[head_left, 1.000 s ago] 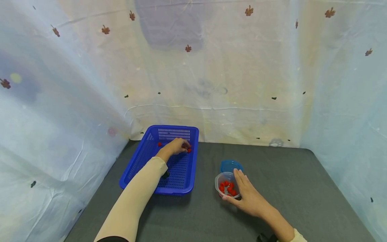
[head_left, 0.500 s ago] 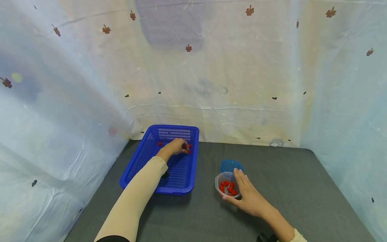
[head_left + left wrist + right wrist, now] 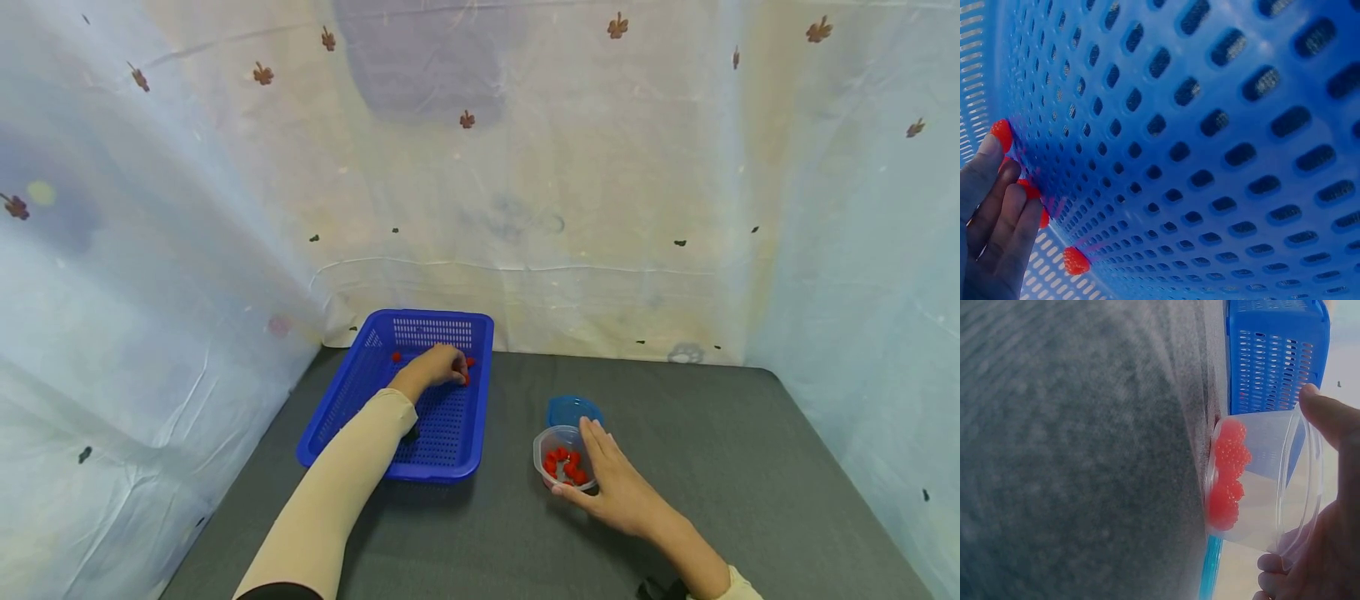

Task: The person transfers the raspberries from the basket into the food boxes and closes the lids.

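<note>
My left hand (image 3: 435, 365) reaches into a blue perforated basket (image 3: 486, 400), fingers curled among small red raspberries near its right side. In the left wrist view, the thumb touches one raspberry (image 3: 1002, 133); other red pieces show between and behind the fingers, partly hidden. A separate raspberry (image 3: 1075, 261) lies just past the fingertips. On the table, my right hand (image 3: 626, 492) grips the rim of a clear plastic tub (image 3: 538, 454), thumb on one side and fingers on the other. Several raspberries (image 3: 1229, 456) lie at the tub's bottom.
A blue lid (image 3: 572, 408) lies just behind the tub. One more raspberry (image 3: 396, 357) sits on the left side of the basket. The dark grey table (image 3: 675, 417) meets patterned curtains (image 3: 540, 308) at its back and sides.
My left hand's fingers have drawn slightly in and down within the basket, and a red raspberry beside them shows more clearly. The right hand and tub have stayed put.
</note>
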`<state>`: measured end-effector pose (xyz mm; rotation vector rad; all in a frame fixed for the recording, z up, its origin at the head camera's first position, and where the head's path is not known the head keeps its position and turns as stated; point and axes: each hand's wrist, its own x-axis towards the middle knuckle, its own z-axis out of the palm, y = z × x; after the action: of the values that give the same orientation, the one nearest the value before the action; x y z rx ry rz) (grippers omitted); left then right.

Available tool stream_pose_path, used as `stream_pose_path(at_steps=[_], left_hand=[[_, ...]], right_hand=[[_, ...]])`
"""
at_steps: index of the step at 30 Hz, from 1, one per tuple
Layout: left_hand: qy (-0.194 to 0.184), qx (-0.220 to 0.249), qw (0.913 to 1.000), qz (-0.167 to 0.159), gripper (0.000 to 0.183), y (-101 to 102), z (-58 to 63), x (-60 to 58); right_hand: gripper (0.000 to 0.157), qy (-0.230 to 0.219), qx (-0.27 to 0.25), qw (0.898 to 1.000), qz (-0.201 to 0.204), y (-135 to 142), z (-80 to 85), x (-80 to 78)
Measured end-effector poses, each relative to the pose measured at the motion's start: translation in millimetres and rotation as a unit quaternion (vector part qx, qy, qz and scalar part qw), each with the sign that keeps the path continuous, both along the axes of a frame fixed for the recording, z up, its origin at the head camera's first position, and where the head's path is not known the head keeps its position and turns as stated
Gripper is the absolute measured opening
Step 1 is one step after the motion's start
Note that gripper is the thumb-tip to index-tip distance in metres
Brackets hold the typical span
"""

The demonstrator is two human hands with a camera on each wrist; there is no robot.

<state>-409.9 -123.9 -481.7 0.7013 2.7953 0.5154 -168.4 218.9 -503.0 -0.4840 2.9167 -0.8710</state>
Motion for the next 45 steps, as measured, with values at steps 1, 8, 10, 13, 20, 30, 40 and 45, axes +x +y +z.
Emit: stream_pose_path(at_steps=[1, 8, 10, 13, 20, 30, 40, 45], left_hand=[[-0.001, 0.000, 1.0000, 0.001, 0.006, 0, 0.0, -0.4], [0.003, -0.005, 0.9999, 0.008, 0.008, 0, 2.2, 1.7], [0.003, -0.008, 0.9999, 0.009, 0.008, 0, 3.4, 3.2], [-0.001, -0.007, 0.9999, 0.011, 0.007, 0, 5.6, 4.7], [-0.008, 0.007, 0.9999, 0.010, 0.006, -5, 10.9, 4.1], [-0.008, 0.065, 0.9977, 0.019, 0.006, -7, 28.8, 7.0], [0.017, 0.095, 0.9953, 0.010, 0.013, 0, 44.5, 13.4], [0.032, 0.101, 0.9944, 0.000, 0.012, 3, 49.6, 19.5]], right_hand=[[0.118, 0.001, -0.001, 1.000, -0.001, 0, -0.1, 0.0], [0.119, -0.005, -0.002, 1.000, -0.001, 0, -1.4, -0.9], [0.119, -0.009, -0.004, 1.000, -0.002, 0, -1.4, -0.7], [0.119, -0.010, -0.003, 1.000, -0.001, 0, -1.7, -0.5], [0.118, -0.004, -0.007, 1.000, 0.002, 1, -1.3, -0.8], [0.118, -0.006, -0.006, 1.000, 0.002, 0, -0.9, -0.9], [0.119, -0.004, -0.006, 1.000, -0.001, 1, 0.6, 0.3], [0.118, -0.005, -0.009, 1.000, -0.001, 0, 0.2, 1.1]])
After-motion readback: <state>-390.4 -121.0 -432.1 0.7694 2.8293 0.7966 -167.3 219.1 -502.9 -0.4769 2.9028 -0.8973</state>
